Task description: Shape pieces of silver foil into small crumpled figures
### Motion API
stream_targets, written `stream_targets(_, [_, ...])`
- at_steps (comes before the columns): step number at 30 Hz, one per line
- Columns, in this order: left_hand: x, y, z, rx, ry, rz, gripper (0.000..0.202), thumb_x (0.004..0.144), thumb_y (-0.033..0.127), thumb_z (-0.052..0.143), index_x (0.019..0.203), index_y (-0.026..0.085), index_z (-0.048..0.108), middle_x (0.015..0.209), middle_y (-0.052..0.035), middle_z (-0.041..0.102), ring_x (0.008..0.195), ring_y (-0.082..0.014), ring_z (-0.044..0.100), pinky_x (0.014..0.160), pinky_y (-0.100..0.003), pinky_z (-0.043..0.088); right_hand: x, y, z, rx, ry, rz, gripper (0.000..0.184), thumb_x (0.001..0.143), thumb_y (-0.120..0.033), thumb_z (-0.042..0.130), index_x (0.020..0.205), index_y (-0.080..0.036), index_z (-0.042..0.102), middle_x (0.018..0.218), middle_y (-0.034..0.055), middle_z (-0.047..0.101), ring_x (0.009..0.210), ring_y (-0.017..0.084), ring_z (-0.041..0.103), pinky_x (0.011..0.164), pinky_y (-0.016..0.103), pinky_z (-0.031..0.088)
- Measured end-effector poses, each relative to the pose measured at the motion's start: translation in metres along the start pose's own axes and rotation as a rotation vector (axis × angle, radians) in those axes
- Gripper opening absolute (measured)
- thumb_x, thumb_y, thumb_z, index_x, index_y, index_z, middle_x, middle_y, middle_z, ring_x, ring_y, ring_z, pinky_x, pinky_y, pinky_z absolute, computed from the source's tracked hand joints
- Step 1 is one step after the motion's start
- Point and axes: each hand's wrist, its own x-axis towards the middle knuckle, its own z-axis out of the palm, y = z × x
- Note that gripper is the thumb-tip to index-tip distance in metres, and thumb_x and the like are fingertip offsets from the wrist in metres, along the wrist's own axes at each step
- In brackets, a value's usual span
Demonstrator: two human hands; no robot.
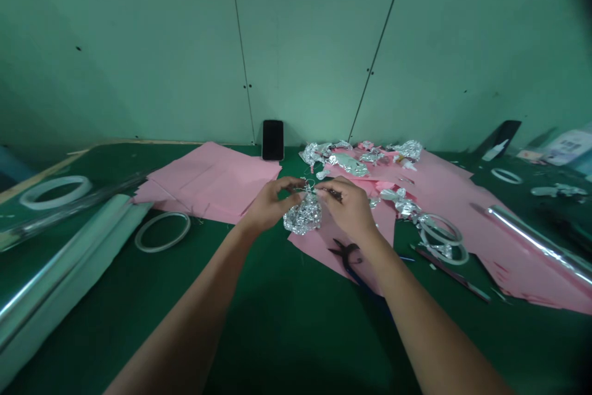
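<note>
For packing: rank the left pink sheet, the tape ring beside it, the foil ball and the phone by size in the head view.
1. left pink sheet
2. tape ring
3. foil ball and phone: look alike; phone stands farther off, so unranked.

Two hands are counted: left hand (pixel 268 204) and right hand (pixel 351 207). One crumpled foil ball (pixel 303 216), one phone (pixel 272 139) and one pair of pliers (pixel 346 253) are seen. Two foil rolls are counted: left roll (pixel 60 259) and right roll (pixel 536 241). At least four tape rings (pixel 139 236) are made out. The overlapping pink sheets (pixel 213 179) cannot be counted exactly.
</note>
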Motion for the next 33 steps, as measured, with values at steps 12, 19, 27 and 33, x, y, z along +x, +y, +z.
stream_targets(12, [0.000,0.003,0.004,0.031,0.015,-0.051,0.026,0.079,0.039,0.063,0.094,0.018,0.068,0.094,-0.0065,0.071,0.087,-0.0217,0.064,0.072,-0.032,0.049,0.002,-0.002,-0.002,0.097,-0.004,0.052,0.012,0.085,-0.027,0.059,0.090,-0.024,0.070,0.091,0.0033,0.066,0.080,0.017,0.062,0.068,0.030,0.049])
stream_targets(19, [0.000,0.007,0.008,0.024,0.071,-0.005,0.028,0.078,0.037,0.065,0.097,0.017,0.065,0.100,-0.0085,0.069,0.095,-0.0222,0.064,0.077,-0.032,0.051,0.000,-0.002,-0.001,0.080,0.030,0.057,0.013,0.084,-0.027,0.060,0.090,-0.024,0.071,0.091,0.0036,0.067,0.081,0.017,0.062,0.068,0.031,0.049])
stream_targets(27, [0.000,0.008,0.009,0.065,0.006,-0.034,0.023,0.076,0.039,0.067,0.087,0.018,0.067,0.088,-0.0053,0.070,0.086,-0.0216,0.064,0.074,-0.033,0.049,0.000,-0.001,0.000,0.039,-0.015,0.017,0.014,0.085,-0.027,0.060,0.092,-0.024,0.071,0.091,0.0037,0.066,0.081,0.018,0.062,0.068,0.031,0.049])
stream_targets(33, [0.000,0.006,0.009,-0.010,-0.018,0.045,0.024,0.082,0.036,0.062,0.097,0.018,0.064,0.100,-0.0078,0.068,0.097,-0.0210,0.062,0.084,-0.035,0.049,0.000,0.000,-0.001,0.066,-0.002,0.013,0.014,0.085,-0.028,0.059,0.092,-0.024,0.071,0.089,0.0033,0.065,0.079,0.017,0.061,0.066,0.030,0.048])
